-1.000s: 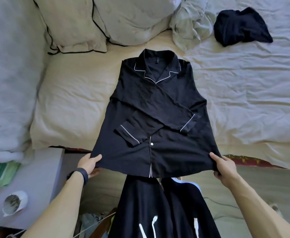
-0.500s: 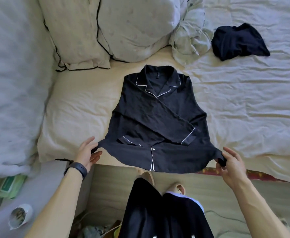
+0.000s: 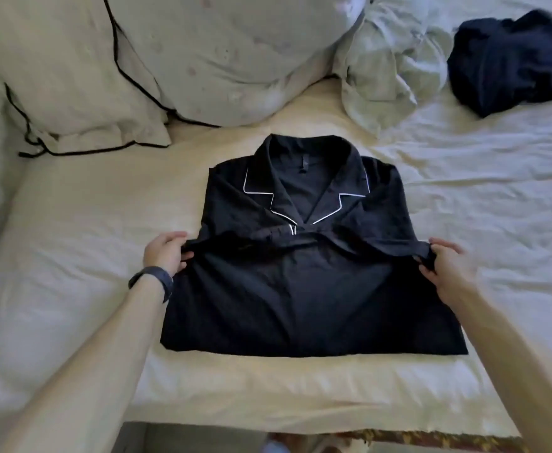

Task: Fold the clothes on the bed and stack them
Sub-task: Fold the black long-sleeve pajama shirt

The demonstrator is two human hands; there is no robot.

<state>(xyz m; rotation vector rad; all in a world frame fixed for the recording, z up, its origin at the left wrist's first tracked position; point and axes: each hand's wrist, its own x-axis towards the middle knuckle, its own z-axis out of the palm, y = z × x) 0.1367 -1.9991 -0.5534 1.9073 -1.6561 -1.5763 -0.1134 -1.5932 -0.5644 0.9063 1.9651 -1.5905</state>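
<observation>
Item: black pyjama shirt (image 3: 300,295) with white piping, lying flat at centre frame on the cream bed (image 3: 82,256), collar toward the pillows (image 3: 72,80) at upper left. Condition: lower half doubled upward over the body, the hem forming a raised, slightly sagging band just below the lapels. Left hand (image 3: 165,253), wristband (image 3: 153,282) on its wrist, centre left of the frame: fingers curled and pinching the left hem corner. Right hand (image 3: 447,266), centre right: fingers and thumb clamped on the right hem corner, the cloth bunched at the grip. Step in hand, by judgement: laying the hem down to finish the half-fold. Handling notes: keep both corners level and taut so the sag in the middle flattens; set the hem square to the shoulder line, just short of the collar; release only once the cloth rests, then smooth outward from the centre, as the thin fabric looks liable to wrinkle. Remaining stock: crumpled dark garment (image 3: 510,67) at upper right; pale green garment (image 3: 389,67) beside it, near the pillows, both unfolded. No stack visible.
</observation>
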